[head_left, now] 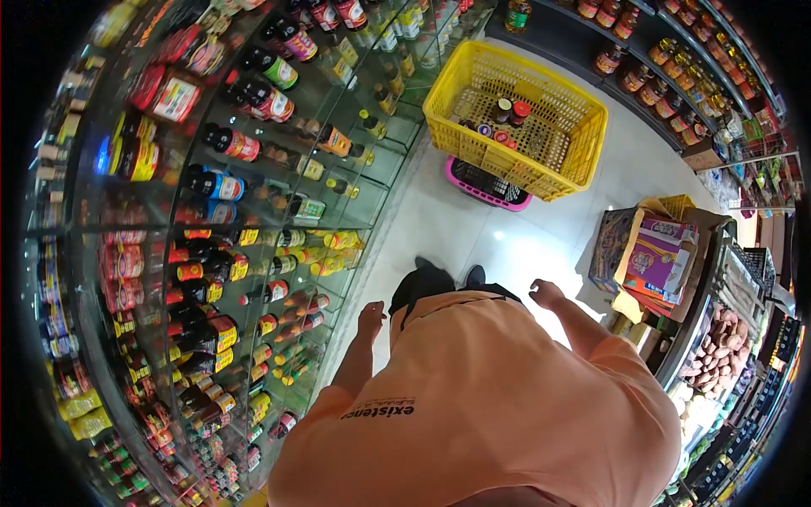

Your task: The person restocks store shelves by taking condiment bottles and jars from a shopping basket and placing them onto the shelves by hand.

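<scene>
My left hand (372, 319) hangs beside my left hip with loosely curled fingers, partly apart and holding nothing. It is nearest to the shelf of sauce bottles (274, 291) but does not touch it. On the other side, my right hand (547, 294) hangs in the air over the floor, its fingers loosely bent and nothing visible in them. Ahead of my feet stands a large yellow plastic basket (553, 182) with a few jars (511, 111) inside. A pink-rimmed dark basket (486, 196) shows partly beneath its near side.
Glass shelves with bottles and jars (253, 95) line my left. A rack of lidded jars (655, 89) stands ahead on the right. Closer on the right are cardboard boxes (659, 253) and a produce stand holding brown root vegetables (718, 351). Pale tiled floor (439, 228) runs between them.
</scene>
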Available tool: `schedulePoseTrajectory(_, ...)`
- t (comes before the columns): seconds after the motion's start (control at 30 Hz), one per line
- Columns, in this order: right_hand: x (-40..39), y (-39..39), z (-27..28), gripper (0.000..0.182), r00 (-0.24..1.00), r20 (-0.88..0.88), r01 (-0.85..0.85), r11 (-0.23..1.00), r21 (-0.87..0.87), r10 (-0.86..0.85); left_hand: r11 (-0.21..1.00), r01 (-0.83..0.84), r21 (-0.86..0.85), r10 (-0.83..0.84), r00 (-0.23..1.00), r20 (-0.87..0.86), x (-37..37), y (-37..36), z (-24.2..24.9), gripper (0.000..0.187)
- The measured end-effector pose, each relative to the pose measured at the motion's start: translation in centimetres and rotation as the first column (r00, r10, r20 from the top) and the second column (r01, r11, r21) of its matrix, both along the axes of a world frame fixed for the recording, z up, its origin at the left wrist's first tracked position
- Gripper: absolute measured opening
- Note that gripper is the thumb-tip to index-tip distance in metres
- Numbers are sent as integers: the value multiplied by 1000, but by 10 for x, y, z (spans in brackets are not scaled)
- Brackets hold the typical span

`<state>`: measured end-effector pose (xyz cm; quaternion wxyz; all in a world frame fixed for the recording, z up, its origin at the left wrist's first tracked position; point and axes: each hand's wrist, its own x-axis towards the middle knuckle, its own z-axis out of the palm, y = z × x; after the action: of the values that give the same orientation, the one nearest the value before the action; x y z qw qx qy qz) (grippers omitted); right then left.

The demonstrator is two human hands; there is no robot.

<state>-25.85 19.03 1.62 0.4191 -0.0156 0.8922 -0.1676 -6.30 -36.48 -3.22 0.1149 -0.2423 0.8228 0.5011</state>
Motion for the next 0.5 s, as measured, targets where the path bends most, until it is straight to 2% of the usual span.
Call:
schedulePoseTrajectory(0.03,-13,-3,-6,36,1000,7,-20,1000,-19,20,992,107,-67,-111,993,-49,-10,-5,-3,47)
schedulePoseTrajectory(0.07,-27,-8,-8,36,999,14,-39,999,-38,39,992,109,-66,-112,993,-44,-26,1,11,47)
schedulePoseTrajectory(0.1,-42,-17,-12,36,1000,-6,-14,997,-81,13,998,-57,6,55,980,190,-41,6,26,47)
schedulePoseTrajectory(0.13,-59,-28,-14,36,1000,-3,-12,997,-79,12,971,-235,37,198,885,421,-58,9,38,47)
schedulePoseTrajectory(0.27,-133,-84,16,33,997,-57,29,974,-226,-43,932,-356,69,279,827,489,-74,-10,12,47)
schedulePoseTrajectory(0.33,-174,-103,48,31,995,-91,12,964,-267,-37,891,-451,43,349,743,571,-84,-17,1,47)
schedulePoseTrajectory(0.4,-217,-112,60,29,963,-257,-1,950,-312,-83,885,-461,61,337,727,598,-107,-19,4,48)
schedulePoseTrajectory(0.47,-268,-109,51,26,866,-477,6,958,-288,-149,911,-402,90,270,749,606,-131,-22,2,46)
schedulePoseTrajectory(0.5,-292,-110,62,26,859,-452,114,951,-286,-239,911,-403,86,272,745,609,-143,-23,4,46)
